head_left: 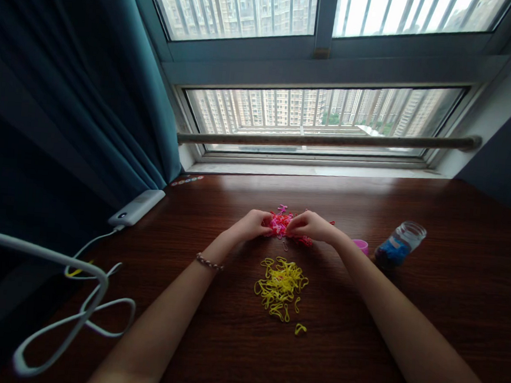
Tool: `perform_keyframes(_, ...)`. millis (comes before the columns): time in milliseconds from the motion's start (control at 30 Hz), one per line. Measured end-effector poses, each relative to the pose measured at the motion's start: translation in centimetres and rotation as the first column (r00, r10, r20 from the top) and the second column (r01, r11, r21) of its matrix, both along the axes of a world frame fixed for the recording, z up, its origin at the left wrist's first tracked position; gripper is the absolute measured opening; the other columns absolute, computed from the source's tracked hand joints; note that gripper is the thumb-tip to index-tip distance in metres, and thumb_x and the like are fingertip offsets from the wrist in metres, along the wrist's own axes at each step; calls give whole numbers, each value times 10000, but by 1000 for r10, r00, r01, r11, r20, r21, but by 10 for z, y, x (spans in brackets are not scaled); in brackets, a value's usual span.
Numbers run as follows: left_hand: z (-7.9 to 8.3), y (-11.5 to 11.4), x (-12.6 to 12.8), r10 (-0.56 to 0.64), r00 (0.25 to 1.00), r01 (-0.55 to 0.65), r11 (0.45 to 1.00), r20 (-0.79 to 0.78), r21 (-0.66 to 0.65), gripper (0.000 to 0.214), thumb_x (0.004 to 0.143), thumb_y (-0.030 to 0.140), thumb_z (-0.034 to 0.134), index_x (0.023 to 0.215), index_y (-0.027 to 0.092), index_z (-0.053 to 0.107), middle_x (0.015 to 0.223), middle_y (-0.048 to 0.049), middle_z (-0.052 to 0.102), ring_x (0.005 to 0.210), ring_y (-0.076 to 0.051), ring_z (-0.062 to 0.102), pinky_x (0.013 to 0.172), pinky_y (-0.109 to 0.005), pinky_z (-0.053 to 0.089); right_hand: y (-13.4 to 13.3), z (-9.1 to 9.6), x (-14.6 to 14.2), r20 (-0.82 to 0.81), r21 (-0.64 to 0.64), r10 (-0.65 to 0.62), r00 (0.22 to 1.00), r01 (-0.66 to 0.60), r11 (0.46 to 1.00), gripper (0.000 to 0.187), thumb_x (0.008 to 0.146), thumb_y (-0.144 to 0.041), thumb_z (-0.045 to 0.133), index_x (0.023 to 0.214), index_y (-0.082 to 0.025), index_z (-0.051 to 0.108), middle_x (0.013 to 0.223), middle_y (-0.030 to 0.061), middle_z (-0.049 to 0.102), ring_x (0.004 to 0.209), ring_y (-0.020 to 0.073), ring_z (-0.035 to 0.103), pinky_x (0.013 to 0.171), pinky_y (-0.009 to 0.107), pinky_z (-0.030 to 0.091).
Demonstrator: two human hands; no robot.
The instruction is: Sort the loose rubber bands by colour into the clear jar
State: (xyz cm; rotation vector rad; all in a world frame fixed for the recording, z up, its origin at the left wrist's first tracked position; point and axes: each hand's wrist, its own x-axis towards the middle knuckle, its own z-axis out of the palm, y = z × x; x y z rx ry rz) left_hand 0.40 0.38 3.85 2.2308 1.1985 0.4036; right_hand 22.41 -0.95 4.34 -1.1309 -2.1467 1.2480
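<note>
A heap of small pink and red rubber bands point(280, 224) lies on the dark brown wooden tabletop point(207, 353). My left hand point(254, 225) reaches the heap's left edge, its fingers curled in on some of the bands. From the other side my right hand point(312, 225) pinches into the same heap, thumb and fingers close together; the exact bands held are hidden. Closer to me is a loose pile of yellow rubber bands point(280, 285), with a single yellow band point(300, 329) apart from it. A braided bracelet point(209, 263) circles my left wrist.
Right of my right forearm, a clear jar point(399, 244) with blue contents leans tilted beside a pink lid point(360, 246). At left are a white power strip point(137, 209), a looped white cable point(97, 285) and a blue curtain point(150, 124). A rail point(325, 140) crosses the window behind.
</note>
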Motion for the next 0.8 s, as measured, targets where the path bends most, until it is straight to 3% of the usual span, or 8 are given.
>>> perform_keyframes(67, -1, 1, 2, 48, 997, -51, 998, 62, 41, 193, 691, 277, 586, 821, 135, 609, 701, -16, 610, 645, -132, 541, 593, -234, 416, 6, 1, 4, 25, 154, -155, 988, 150, 977, 158, 726, -157, 568, 817, -136, 695, 776, 22, 689, 750, 156, 625, 672, 205, 471)
perform_keyframes(167, -2, 4, 3, 149, 979, -163, 982, 142, 90, 343, 695, 252, 590, 1016, 134, 565, 893, -64, 620, 779, -163, 570, 696, -271, 455, 14, -1, 12, 80, 301, -414, 907, 374, 877, 228, 793, -153, 488, 931, -153, 669, 903, 37, 679, 839, 159, 614, 750, 222, 458)
perform_keyframes(233, -5, 5, 1, 181, 970, -203, 970, 163, 130, 482, 673, 270, 625, 1119, 130, 509, 1083, -107, 567, 939, -201, 549, 805, -308, 447, 18, -6, 15, 116, 364, -508, 853, 440, 821, 268, 820, -171, 467, 1032, -150, 629, 1043, 76, 635, 968, 187, 569, 860, 273, 414)
perform_keyframes(333, -12, 3, 2, 105, 984, -124, 984, 144, 128, 680, 620, 332, 690, 1216, 127, 435, 1263, -135, 455, 1133, -242, 447, 957, -344, 363, 17, -20, 11, 165, 389, -519, 838, 429, 815, 372, 810, -298, 539, 1160, -172, 556, 1252, 121, 491, 1159, 283, 414, 984, 418, 279)
perform_keyframes(433, -20, -2, 8, 15, 986, -37, 990, 166, 134, 642, 633, 346, 689, 1194, 131, 464, 1230, -121, 497, 1113, -228, 469, 968, -329, 352, 9, -34, -3, 272, 422, -439, 856, 304, 854, 500, 766, -454, 580, 1222, -266, 498, 1351, 94, 378, 1223, 373, 282, 971, 557, 196)
perform_keyframes(567, -24, -7, 18, 35, 974, -71, 986, 225, 152, 318, 729, 303, 602, 1007, 148, 596, 1004, -71, 628, 905, -179, 573, 832, -278, 431, 1, -41, -18, 179, 509, -292, 939, 166, 844, 375, 733, -315, 653, 1088, -207, 601, 1217, 85, 519, 1139, 282, 412, 962, 402, 298)
perform_keyframes(667, -23, -8, 21, 63, 959, -109, 983, 277, 151, 230, 772, 315, 549, 906, 152, 639, 910, -56, 662, 826, -169, 593, 772, -258, 444, 1, -37, -19, -13, 466, -296, 955, 268, 843, 181, 721, -169, 635, 898, -181, 669, 981, 59, 642, 916, 197, 564, 838, 286, 407)
perform_keyframes(800, -19, -4, 15, 141, 922, -213, 962, 361, 170, 310, 802, 378, 497, 959, 145, 628, 894, -49, 671, 790, -171, 602, 721, -245, 453, 7, -28, -8, -118, 406, -394, 911, 407, 818, 170, 739, -153, 584, 889, -151, 665, 841, 52, 673, 775, 173, 606, 726, 253, 450)
